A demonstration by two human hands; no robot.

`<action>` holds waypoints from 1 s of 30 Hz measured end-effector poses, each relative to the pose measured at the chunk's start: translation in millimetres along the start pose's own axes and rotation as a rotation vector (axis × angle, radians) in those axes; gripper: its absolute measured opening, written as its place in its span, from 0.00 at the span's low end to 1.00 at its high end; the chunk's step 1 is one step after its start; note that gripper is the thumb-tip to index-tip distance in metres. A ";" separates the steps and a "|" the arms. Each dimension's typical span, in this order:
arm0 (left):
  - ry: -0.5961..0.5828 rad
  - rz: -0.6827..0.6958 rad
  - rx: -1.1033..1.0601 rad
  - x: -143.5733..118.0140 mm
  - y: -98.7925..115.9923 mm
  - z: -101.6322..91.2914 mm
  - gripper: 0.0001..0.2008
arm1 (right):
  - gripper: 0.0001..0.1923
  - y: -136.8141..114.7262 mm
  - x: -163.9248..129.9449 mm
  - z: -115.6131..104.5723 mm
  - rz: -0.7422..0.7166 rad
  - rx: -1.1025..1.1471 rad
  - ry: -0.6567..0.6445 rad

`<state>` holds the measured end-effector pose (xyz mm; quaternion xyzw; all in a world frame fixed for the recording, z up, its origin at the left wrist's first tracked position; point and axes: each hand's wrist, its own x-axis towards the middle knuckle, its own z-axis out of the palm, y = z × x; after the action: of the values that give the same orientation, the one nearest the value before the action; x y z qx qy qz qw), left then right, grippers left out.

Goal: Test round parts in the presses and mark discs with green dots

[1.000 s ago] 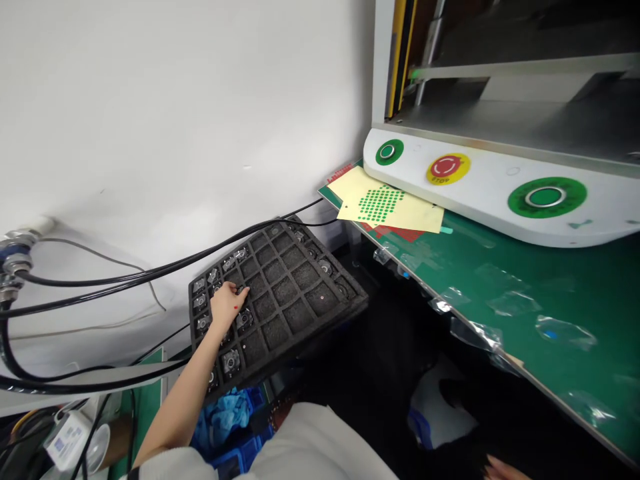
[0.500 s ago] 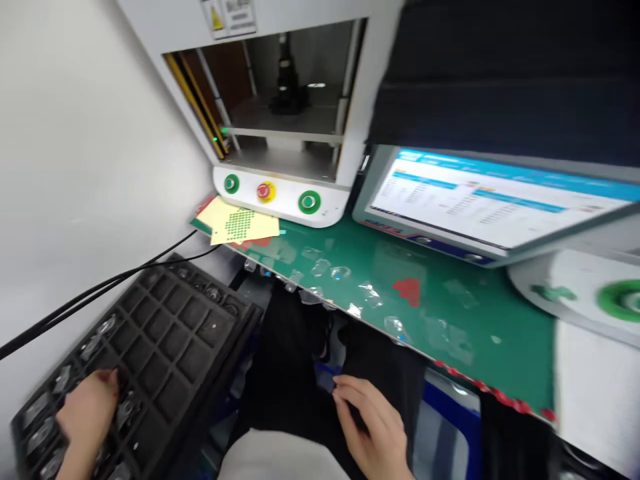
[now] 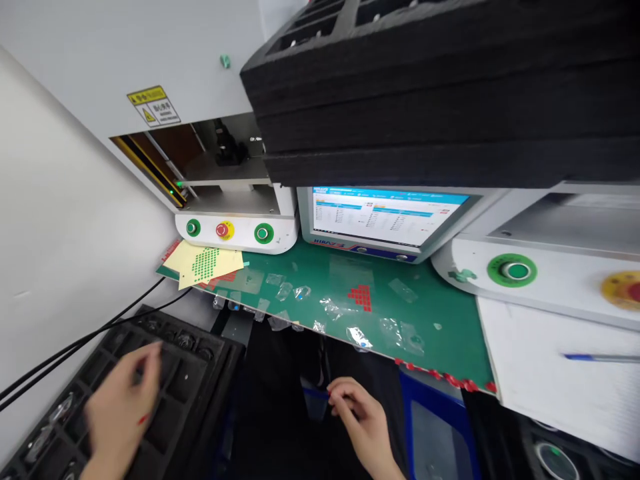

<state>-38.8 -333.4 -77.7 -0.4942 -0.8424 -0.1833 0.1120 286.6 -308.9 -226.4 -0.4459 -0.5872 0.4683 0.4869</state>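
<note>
My left hand (image 3: 120, 410), blurred, is over the black foam tray (image 3: 173, 427) at lower left. Its thumb and forefinger tips come together; anything between them is too smeared to make out. A small red mark shows near the base of that thumb. Dark, shiny round parts (image 3: 186, 341) and clear-looking parts (image 3: 37, 443) sit in some tray compartments. My right hand (image 3: 363, 423) is in front of the dark lap area, below the bench edge. Its fingers are curled into a pinch, with a tiny red piece (image 3: 330, 393) at the tips.
The green bench mat (image 3: 320, 280) carries red stickers (image 3: 361, 297), clear film scraps (image 3: 357, 337) and yellow sticker sheets (image 3: 210, 267). Black cables (image 3: 95, 331) cross above the tray. A screen (image 3: 370, 217), button panels (image 3: 235, 233) and overhanging black foam trays (image 3: 425, 113) stand behind.
My view has turned right and upward. My left hand has lifted from the tray's filled compartments and moved toward its middle. My right hand stays pinched in about the same place.
</note>
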 end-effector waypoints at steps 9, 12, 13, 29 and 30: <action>-0.425 0.707 -0.116 59.9 241.5 142.8 0.07 | 0.30 41.0 9.4 22.5 0.325 0.223 -0.079; -0.486 0.713 -0.075 60.9 261.3 157.9 0.10 | 0.29 45.5 9.9 24.0 0.367 0.237 -0.048; -0.504 0.707 -0.066 58.7 262.1 160.1 0.11 | 0.29 46.9 10.0 24.5 0.375 0.241 -0.042; -0.700 0.582 -0.531 -16.8 158.8 66.6 0.16 | 0.29 43.2 -15.4 12.1 0.413 0.222 -0.035; -0.698 0.552 -0.549 -29.6 139.2 54.8 0.15 | 0.30 43.5 -18.3 9.6 0.429 0.209 -0.032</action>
<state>96.8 -272.0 -110.8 -0.7408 -0.5887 -0.1857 -0.2649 282.4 -320.9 -272.9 -0.5003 -0.4346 0.6264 0.4104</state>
